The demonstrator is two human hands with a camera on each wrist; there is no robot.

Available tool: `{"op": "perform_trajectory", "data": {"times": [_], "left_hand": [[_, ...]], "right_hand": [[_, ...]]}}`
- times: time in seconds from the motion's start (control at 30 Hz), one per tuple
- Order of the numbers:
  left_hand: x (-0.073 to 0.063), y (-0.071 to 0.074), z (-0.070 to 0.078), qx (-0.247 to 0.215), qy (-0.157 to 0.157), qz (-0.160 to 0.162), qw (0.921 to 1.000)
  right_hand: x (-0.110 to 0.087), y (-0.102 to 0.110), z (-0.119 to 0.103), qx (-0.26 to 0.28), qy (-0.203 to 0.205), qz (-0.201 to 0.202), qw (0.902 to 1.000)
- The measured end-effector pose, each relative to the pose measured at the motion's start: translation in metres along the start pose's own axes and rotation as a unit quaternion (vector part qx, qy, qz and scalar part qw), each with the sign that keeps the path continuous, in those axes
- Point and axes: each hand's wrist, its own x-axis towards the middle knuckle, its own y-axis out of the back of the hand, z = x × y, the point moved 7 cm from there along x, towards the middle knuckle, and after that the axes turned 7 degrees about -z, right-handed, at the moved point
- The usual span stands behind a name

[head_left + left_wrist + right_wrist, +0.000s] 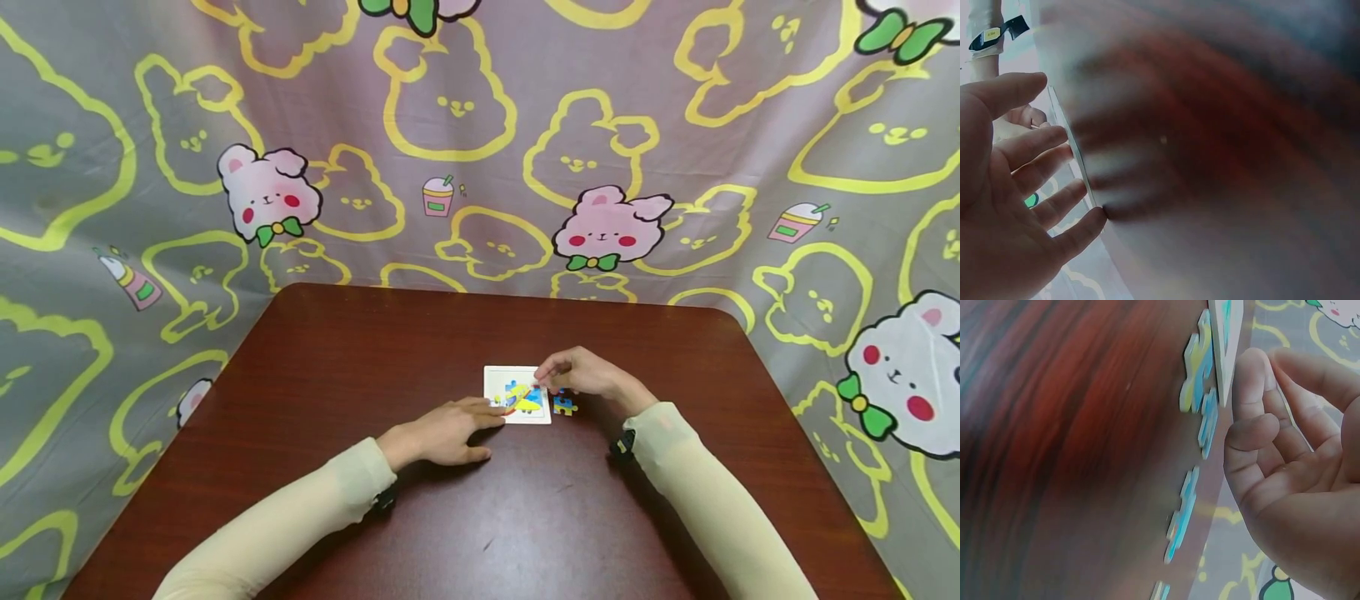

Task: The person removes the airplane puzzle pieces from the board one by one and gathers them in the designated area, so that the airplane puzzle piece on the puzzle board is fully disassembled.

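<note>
A small white-framed jigsaw puzzle board [493,379] lies on the table, with a blue and yellow picture partly filled in. My left hand [448,432] rests at its lower left, fingers extended and fingertips on the board's edge; in the left wrist view the fingers [1054,200] are spread along that edge. Above the board's right side, my right hand [588,372] has its thumb and fingertips together. It seems to pinch a puzzle piece, mostly hidden by the fingers; the right wrist view shows the hand [1297,444] beside the board's edge [1227,369].
Loose puzzle pieces lie right of the board, among them a blue and yellow one [564,406] and a blue one [1208,423]. Another piece [1182,515] lies farther off. A patterned curtain [480,183] hangs beyond the brown table [360,350].
</note>
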Motion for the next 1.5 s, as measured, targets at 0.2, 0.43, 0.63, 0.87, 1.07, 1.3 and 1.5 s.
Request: {"op": "perform_trajectory", "data": {"times": [0.2, 0.43, 0.63, 0.87, 1.07, 1.3, 1.5], "left_hand": [[0.001, 0.001, 0.001, -0.003, -0.004, -0.003, 1.0000], [0.002, 0.000, 0.001, 0.001, -0.005, -0.006, 1.0000], [0.002, -0.001, 0.000, -0.003, -0.004, -0.006, 1.0000], [0.001, 0.000, -0.001, -0.006, -0.002, -0.005, 1.0000], [0.001, 0.001, -0.001, -0.006, -0.003, -0.002, 1.0000], [0.001, 0.002, -0.001, -0.008, 0.000, -0.003, 1.0000], [0.001, 0.000, -0.001, -0.009, 0.003, -0.009, 0.9999]], "right_hand": [[0.006, -0.008, -0.006, -0.006, 0.009, -0.004, 0.9999], [0.013, -0.018, -0.011, -0.005, 0.015, -0.012, 0.9998], [0.016, -0.022, -0.015, -0.014, 0.018, -0.013, 0.9997], [0.018, -0.023, -0.016, -0.022, 0.009, -0.013, 0.9996], [0.018, -0.023, -0.018, -0.024, 0.012, -0.017, 0.9995], [0.019, -0.024, -0.021, -0.019, 0.012, -0.018, 0.9996], [0.022, -0.024, -0.019, -0.014, 0.007, -0.010, 0.9998]]}}
